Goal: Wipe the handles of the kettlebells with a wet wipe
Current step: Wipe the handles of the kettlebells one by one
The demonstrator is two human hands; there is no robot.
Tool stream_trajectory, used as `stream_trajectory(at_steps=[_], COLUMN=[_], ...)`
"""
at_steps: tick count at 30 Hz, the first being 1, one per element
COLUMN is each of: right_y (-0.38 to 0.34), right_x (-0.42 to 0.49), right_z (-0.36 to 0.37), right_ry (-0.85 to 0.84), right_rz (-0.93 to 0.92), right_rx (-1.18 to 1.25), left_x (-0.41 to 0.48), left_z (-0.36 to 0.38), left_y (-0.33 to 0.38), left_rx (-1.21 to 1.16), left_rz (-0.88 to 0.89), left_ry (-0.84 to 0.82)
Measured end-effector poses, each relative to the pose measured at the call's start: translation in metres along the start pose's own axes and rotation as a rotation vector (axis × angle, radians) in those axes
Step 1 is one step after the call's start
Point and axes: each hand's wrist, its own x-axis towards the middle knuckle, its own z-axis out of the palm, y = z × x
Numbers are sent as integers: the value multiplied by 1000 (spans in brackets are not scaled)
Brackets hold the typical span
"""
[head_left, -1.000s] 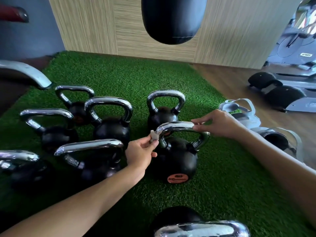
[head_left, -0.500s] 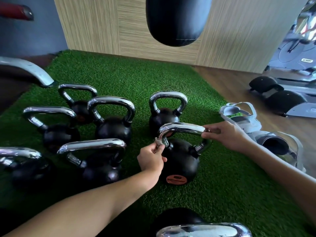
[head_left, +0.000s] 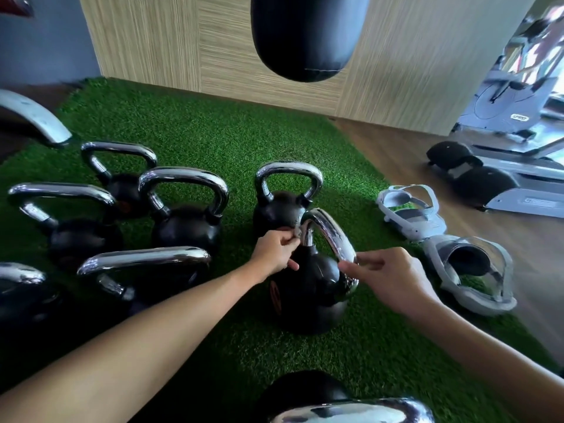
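A black kettlebell point(head_left: 308, 297) with a chrome handle point(head_left: 331, 236) stands on the green turf in the middle. My left hand point(head_left: 276, 250) pinches a small wet wipe point(head_left: 296, 232) against the far left leg of that handle. My right hand point(head_left: 389, 277) grips the near right end of the same handle. The bell is turned so its orange mark faces left. Several other chrome-handled kettlebells point(head_left: 186, 221) stand to the left and behind.
A black punching bag point(head_left: 305, 35) hangs above the turf point(head_left: 213, 135). Two grey sandals point(head_left: 412, 215) lie at the turf's right edge on the wooden floor. Exercise machines point(head_left: 512, 166) stand at the right. Another kettlebell handle point(head_left: 351, 412) is at the bottom edge.
The kettlebell has been turned so its handle runs away from me and its orange mark faces left. My right hand came nearer with the handle's end; my left hand stays on the wipe.
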Motion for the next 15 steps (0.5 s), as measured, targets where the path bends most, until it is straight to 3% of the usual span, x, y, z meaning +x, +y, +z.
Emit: stream_trajectory(at_steps=[8, 11, 15], right_y=[-7, -6, -3], right_x=[-1, -2, -2], right_z=[-5, -5, -4], right_ry=[-52, -46, -40], right_rz=[-32, -36, -64], right_rx=[13, 34, 36], left_x=[5, 11, 16], left_z=[8, 4, 5], left_y=[10, 23, 19], left_rx=[6, -137, -259], left_rz=[54, 31, -128], left_ry=[246, 271, 214])
